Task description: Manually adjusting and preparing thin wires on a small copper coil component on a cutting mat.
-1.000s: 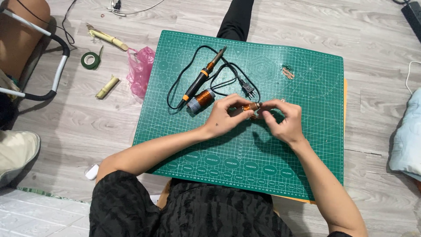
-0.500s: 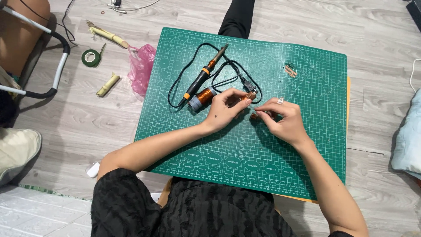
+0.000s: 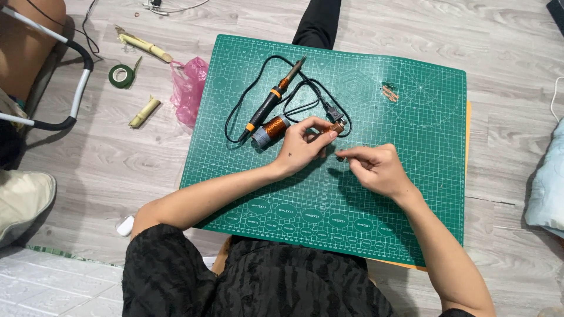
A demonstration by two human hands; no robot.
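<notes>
At frame centre, my left hand (image 3: 302, 147) pinches a small copper-coloured cylindrical part (image 3: 336, 127) over the green gridded cutting mat (image 3: 411, 194); my right hand (image 3: 376, 170) pinches something tiny just beside it.

Beneath everything I see a grey wood-grain plank floor (image 3: 505, 70), evenly lit. At its upper left corner stands a chair frame of white tubing with black grips (image 3: 79, 88). White patterned tiles (image 3: 53, 287) meet the planks at the lower left corner, and pale blue fabric (image 3: 549, 182) lies by the right edge.
</notes>
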